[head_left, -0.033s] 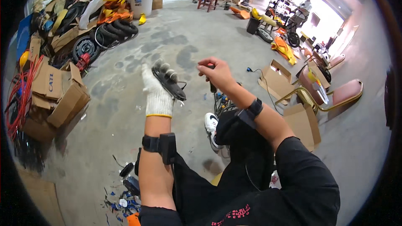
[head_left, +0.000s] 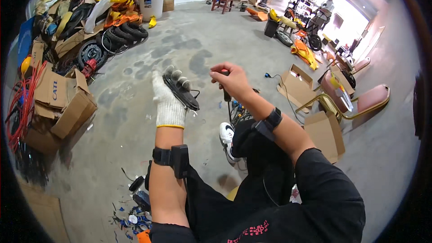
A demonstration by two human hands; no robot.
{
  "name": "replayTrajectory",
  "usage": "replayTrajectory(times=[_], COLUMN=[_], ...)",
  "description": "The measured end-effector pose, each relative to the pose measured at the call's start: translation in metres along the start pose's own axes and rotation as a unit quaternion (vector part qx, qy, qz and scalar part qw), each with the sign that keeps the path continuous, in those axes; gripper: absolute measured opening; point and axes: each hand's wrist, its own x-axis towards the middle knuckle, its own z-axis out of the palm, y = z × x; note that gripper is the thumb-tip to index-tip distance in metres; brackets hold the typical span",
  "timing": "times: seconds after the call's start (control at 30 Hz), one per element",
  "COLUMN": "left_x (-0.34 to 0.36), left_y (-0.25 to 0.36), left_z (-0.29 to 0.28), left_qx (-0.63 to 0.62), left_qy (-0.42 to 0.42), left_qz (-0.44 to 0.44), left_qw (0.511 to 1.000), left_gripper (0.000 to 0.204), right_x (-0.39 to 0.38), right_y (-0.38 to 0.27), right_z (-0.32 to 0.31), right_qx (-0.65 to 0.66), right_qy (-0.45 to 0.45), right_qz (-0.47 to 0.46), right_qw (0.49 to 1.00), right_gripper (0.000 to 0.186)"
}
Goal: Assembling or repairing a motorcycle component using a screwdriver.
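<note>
A white knitted glove with a yellow cuff covers my left hand (head_left: pixel 167 101). Its fingers wrap around a flat, elongated black device (head_left: pixel 185 96) with a short black wire at one side; its exact kind cannot be made out. My bare right hand (head_left: pixel 232 81) is closed around a screwdriver (head_left: pixel 227 95) with a dark handle and a reddish top. The shaft points down, apart from the black device and to its right. Each of my forearms wears a black strapped box.
Small blue and black scraps (head_left: pixel 132 218) lie on the floor at lower left, and a cable bundle (head_left: pixel 243 110) beyond my shoe. Cardboard boxes (head_left: pixel 63 94) and tyres (head_left: pixel 126 33) stand left; an open carton (head_left: pixel 297 83) and pink chairs (head_left: pixel 373 98) right. A person (head_left: pixel 328 6) is far right.
My right hand has shifted very slightly left, and more of the screwdriver's reddish top and shaft shows. My left hand keeps its hold on the black device.
</note>
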Motion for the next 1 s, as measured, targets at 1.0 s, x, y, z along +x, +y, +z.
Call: replayTrajectory(times=[1.0], left_x=[-0.041], left_y=[-0.023], left_z=[0.030], left_qx=[0.173], left_qy=[0.077], left_qz=[0.032], left_qw=[0.981], left_gripper=[0.051], right_x=[-0.009], right_y=[-0.007], right_z=[0.033], right_qx=[0.197], right_qy=[-0.116], right_qz=[0.046], right_qw=[0.972], right_gripper=[0.019])
